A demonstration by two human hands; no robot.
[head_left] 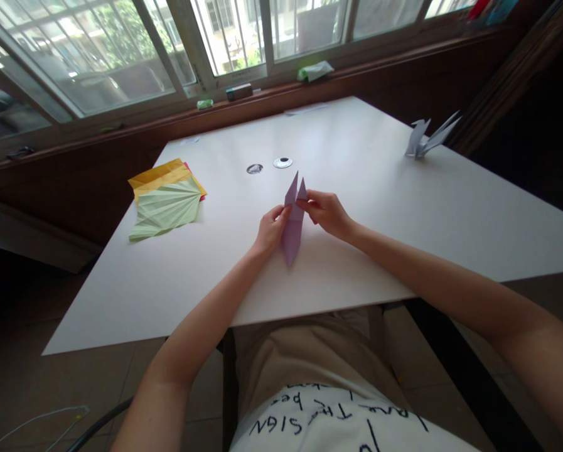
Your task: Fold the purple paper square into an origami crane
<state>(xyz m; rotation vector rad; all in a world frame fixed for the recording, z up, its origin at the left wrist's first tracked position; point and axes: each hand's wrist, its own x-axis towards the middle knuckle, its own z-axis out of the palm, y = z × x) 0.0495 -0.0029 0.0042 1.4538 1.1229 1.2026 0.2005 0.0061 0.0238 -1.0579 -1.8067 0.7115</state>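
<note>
A folded purple paper (292, 232), long and narrow with two pointed tips at its far end, lies on the white table (356, 251) in front of me. My left hand (270, 229) pinches its left edge near the middle. My right hand (326, 212) pinches the right-hand tip between thumb and fingers. Both hands rest low over the table.
A stack of creased green, yellow and red paper sheets (167, 198) lies at the left. A finished pale paper crane (427, 138) stands at the far right. Two small round objects (282, 162) sit beyond the purple paper. A window sill with small items runs behind the table.
</note>
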